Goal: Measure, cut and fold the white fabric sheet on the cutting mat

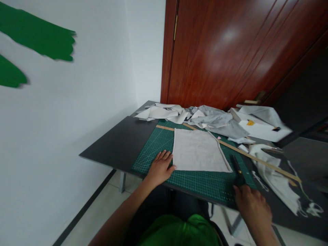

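Grey fabric square lies flat on a green cutting mat, one piece, near the table's front edge. Left hand rests palm down, fingers spread flat, thumb touching the square's lower left corner, holding nothing. Right hand is curled around black scissors just beside the square's right corner. No writing is readable.

A matt pale grey square of cloth lies on a green gridded cutting mat; far behind stands a glossy reddish-brown wooden door.
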